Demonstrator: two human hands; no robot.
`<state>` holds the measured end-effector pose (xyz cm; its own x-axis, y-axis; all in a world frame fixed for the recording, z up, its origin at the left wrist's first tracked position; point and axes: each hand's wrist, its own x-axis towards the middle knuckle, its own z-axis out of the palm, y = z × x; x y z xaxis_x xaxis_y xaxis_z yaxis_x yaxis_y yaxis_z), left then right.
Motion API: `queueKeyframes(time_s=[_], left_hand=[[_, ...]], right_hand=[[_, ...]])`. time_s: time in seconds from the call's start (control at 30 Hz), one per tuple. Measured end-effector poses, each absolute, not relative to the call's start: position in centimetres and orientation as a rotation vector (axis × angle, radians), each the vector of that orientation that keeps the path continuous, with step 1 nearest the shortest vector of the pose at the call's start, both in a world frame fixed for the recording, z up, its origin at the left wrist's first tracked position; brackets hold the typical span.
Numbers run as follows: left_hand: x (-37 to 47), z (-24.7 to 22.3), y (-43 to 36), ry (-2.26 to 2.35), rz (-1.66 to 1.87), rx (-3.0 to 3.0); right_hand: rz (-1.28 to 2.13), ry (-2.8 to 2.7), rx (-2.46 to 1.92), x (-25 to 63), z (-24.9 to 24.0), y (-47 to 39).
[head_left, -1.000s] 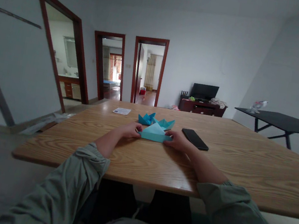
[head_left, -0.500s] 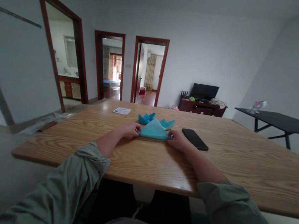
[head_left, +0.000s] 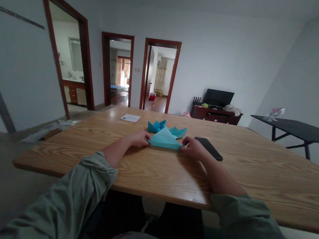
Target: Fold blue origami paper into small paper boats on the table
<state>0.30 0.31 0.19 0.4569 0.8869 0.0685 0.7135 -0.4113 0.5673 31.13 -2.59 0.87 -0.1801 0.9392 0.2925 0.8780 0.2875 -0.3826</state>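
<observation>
A light-blue sheet of folded paper (head_left: 165,139), peaked at the top with a straight band along its lower edge, is held just at the table surface. My left hand (head_left: 141,138) pinches its left corner. At the opposite corner, the fingers of my right hand (head_left: 191,147) are closed on the band's end. Right behind it stand two folded paper boats, a deeper blue one (head_left: 156,126) on the left and a paler one (head_left: 179,132) on the right, both partly covered by the peak.
The wooden table (head_left: 151,174) spreads out around my arms. A black phone (head_left: 209,148) lies to the right of my right hand. Farther off at the left is a small printed card (head_left: 130,118). A black table (head_left: 304,130) stands beyond at the right.
The paper's lower band now shows flatter and more plainly along the front. My right fingers have shifted slightly at its corner; my left hand stays nearly in place.
</observation>
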Motion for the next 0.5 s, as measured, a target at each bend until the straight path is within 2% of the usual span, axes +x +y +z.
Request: queueKeyframes(time_s=[0.5], left_hand=[[0.52, 0.67, -0.24, 1.357, 0.516, 2.188]], right_hand=[[0.196, -2.101, -1.658, 30.72, 0.76, -2.54]])
